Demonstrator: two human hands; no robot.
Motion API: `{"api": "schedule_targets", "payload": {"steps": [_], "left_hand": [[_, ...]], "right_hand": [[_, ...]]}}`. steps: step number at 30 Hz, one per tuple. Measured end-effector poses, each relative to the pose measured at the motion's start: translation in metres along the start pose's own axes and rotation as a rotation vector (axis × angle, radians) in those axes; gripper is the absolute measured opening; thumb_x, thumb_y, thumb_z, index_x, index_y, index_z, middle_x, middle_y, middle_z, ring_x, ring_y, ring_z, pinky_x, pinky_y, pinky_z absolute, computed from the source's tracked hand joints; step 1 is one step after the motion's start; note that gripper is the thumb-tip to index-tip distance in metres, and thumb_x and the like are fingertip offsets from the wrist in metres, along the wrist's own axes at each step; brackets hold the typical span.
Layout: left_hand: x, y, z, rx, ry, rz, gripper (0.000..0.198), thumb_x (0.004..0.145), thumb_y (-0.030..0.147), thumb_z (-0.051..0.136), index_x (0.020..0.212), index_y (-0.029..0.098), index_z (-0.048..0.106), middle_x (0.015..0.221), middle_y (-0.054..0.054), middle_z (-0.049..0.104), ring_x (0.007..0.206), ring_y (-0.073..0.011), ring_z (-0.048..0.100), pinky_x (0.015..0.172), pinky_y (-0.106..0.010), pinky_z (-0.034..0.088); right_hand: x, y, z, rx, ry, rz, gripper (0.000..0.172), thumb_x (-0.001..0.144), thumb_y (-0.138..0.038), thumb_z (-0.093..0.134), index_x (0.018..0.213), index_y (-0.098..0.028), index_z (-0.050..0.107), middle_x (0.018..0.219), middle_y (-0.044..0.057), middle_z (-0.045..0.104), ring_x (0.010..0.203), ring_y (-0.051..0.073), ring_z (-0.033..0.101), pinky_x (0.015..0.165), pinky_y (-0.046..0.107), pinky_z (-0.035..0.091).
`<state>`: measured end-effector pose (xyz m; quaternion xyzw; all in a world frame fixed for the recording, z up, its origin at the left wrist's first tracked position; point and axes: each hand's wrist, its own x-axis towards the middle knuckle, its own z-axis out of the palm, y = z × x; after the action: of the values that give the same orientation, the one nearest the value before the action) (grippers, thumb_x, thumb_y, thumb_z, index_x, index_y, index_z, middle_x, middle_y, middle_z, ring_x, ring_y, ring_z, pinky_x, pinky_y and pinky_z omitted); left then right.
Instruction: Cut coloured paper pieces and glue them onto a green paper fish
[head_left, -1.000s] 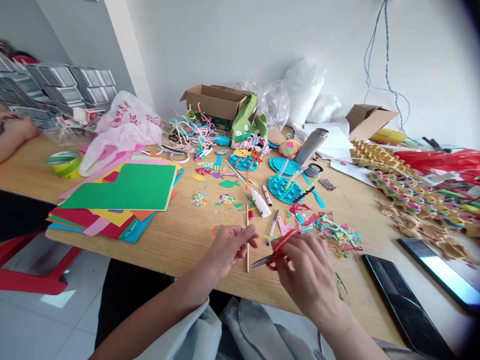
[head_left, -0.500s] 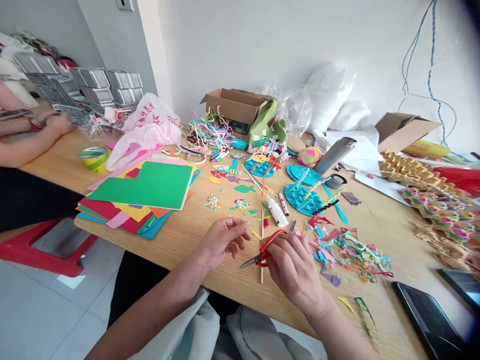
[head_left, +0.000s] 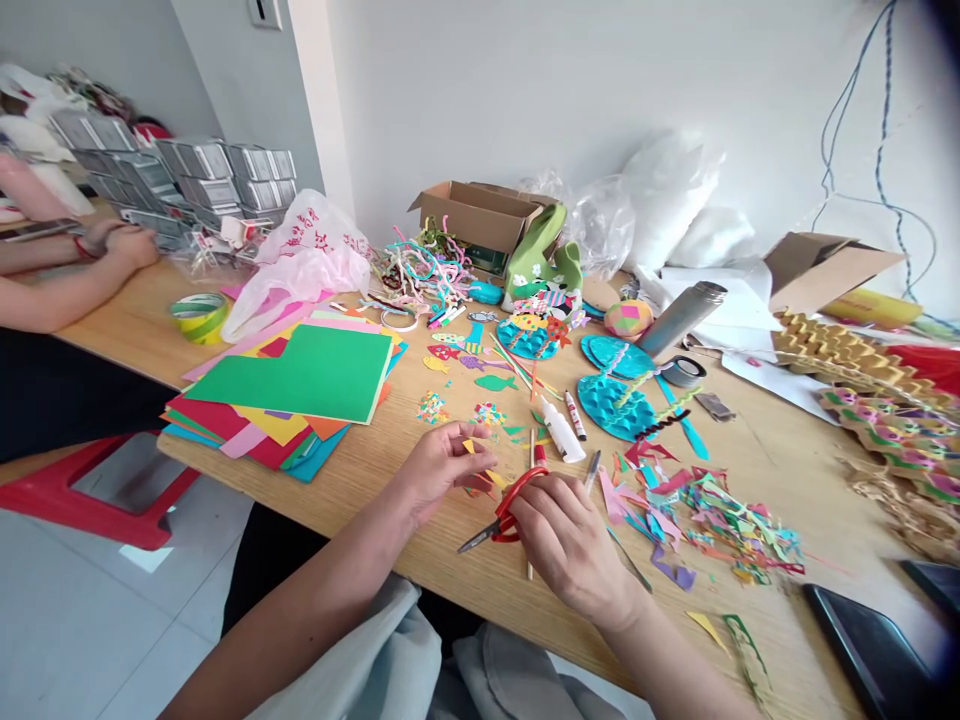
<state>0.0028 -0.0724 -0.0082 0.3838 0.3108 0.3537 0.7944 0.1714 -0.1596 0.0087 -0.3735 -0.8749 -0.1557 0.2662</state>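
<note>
My right hand [head_left: 566, 540] grips red-handled scissors [head_left: 502, 512], blades closed and pointing left over the wooden table [head_left: 420, 530]. My left hand [head_left: 439, 462] hovers just left of them, fingers curled in a pinch around a small yellow paper scrap [head_left: 480, 452]. A thin wooden stick [head_left: 531, 450] lies on the table under my right hand. A pile of coloured paper scraps [head_left: 705, 510] lies to the right.
A stack of coloured paper sheets [head_left: 300, 385] with green on top lies at left. White glue bottle [head_left: 561, 432], markers, blue paper discs [head_left: 615, 405], pipe cleaners [head_left: 412, 272], cardboard boxes, a metal flask [head_left: 681, 318], a tape roll [head_left: 199, 315] and a dark tablet [head_left: 870, 650] crowd the table. Another person's arms [head_left: 75, 270] rest far left.
The view has shifted left. My left hand has closed its fingers onto a small yellow scrap, and the scissors in my right hand have dropped slightly toward the table edge.
</note>
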Motion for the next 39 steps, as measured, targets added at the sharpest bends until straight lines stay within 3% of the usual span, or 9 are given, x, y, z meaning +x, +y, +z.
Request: {"api": "schedule_targets", "payload": {"steps": [4,8,10,13,16,20,26,32,39], "left_hand": [[0.007,-0.003,-0.002,0.063,0.055,0.087,0.047,0.054,0.022,0.084,0.093,0.011,0.062,0.07,0.001,0.061,0.062,-0.0101,0.061,0.061,-0.024,0.053],[0.01,0.003,-0.002,0.2,0.072,0.199,0.04,0.059,0.019,0.079,0.095,0.012,0.063,0.072,0.001,0.064,0.065,-0.0119,0.064,0.064,-0.025,0.054],[0.011,0.007,-0.001,0.294,0.058,0.232,0.036,0.063,0.014,0.075,0.098,0.012,0.064,0.074,0.0,0.065,0.067,-0.0121,0.064,0.065,-0.025,0.054],[0.013,0.009,-0.003,0.452,0.03,0.273,0.036,0.067,0.007,0.068,0.102,0.013,0.063,0.075,0.0,0.066,0.065,-0.0109,0.063,0.063,-0.023,0.053],[0.018,0.004,-0.01,0.614,0.017,0.328,0.037,0.07,0.005,0.064,0.106,0.013,0.064,0.076,0.0,0.066,0.065,-0.0108,0.063,0.061,-0.021,0.051],[0.025,-0.008,-0.023,0.771,0.041,0.407,0.038,0.072,0.004,0.062,0.108,0.016,0.064,0.079,-0.001,0.067,0.072,-0.013,0.065,0.064,-0.022,0.052],[0.032,-0.019,-0.031,0.875,0.05,0.453,0.035,0.073,0.002,0.06,0.105,0.017,0.065,0.083,-0.003,0.069,0.079,-0.0153,0.067,0.072,-0.025,0.054],[0.036,-0.022,-0.032,0.94,0.05,0.491,0.032,0.076,0.003,0.058,0.104,0.017,0.063,0.09,-0.004,0.069,0.085,-0.0156,0.066,0.08,-0.029,0.053],[0.01,-0.008,-0.025,1.307,0.185,0.797,0.04,0.077,-0.002,0.046,0.11,0.016,0.059,0.116,-0.01,0.059,0.112,-0.0212,0.052,0.1,-0.043,0.044]], "right_hand": [[-0.002,0.005,0.003,0.136,0.03,0.138,0.017,0.088,-0.008,0.045,0.099,-0.018,0.054,0.088,0.009,0.066,0.086,0.021,0.059,0.076,0.037,0.047],[0.003,0.025,0.002,0.393,0.167,0.686,0.01,0.087,-0.022,0.057,0.096,-0.023,0.052,0.093,0.006,0.068,0.085,0.019,0.064,0.072,0.033,0.05],[0.01,0.038,0.003,0.608,0.124,0.907,0.018,0.083,-0.035,0.062,0.09,-0.024,0.05,0.096,0.007,0.07,0.082,0.02,0.065,0.069,0.032,0.052],[0.021,0.054,0.009,0.936,-0.055,1.039,0.036,0.067,-0.042,0.075,0.082,-0.022,0.049,0.093,0.009,0.07,0.078,0.019,0.066,0.068,0.033,0.053],[0.025,0.059,0.023,1.037,-0.209,1.071,0.042,0.056,-0.041,0.081,0.077,-0.021,0.051,0.075,0.003,0.067,0.065,0.017,0.062,0.058,0.028,0.049],[0.019,0.056,0.043,0.885,-0.23,1.01,0.036,0.06,-0.04,0.076,0.073,-0.021,0.048,0.058,-0.005,0.054,0.051,0.011,0.048,0.046,0.023,0.035],[0.012,0.047,0.058,0.641,-0.252,0.914,0.014,0.071,-0.025,0.059,0.076,-0.022,0.046,0.064,-0.001,0.059,0.054,0.013,0.051,0.05,0.024,0.037],[0.009,0.043,0.06,0.572,-0.291,0.952,0.01,0.072,-0.019,0.053,0.078,-0.022,0.046,0.067,0.001,0.063,0.057,0.015,0.056,0.053,0.025,0.041],[0.01,0.042,0.059,0.538,-0.3,1.015,0.01,0.073,-0.022,0.056,0.076,-0.022,0.046,0.066,0.001,0.063,0.058,0.016,0.06,0.055,0.025,0.042]]}}
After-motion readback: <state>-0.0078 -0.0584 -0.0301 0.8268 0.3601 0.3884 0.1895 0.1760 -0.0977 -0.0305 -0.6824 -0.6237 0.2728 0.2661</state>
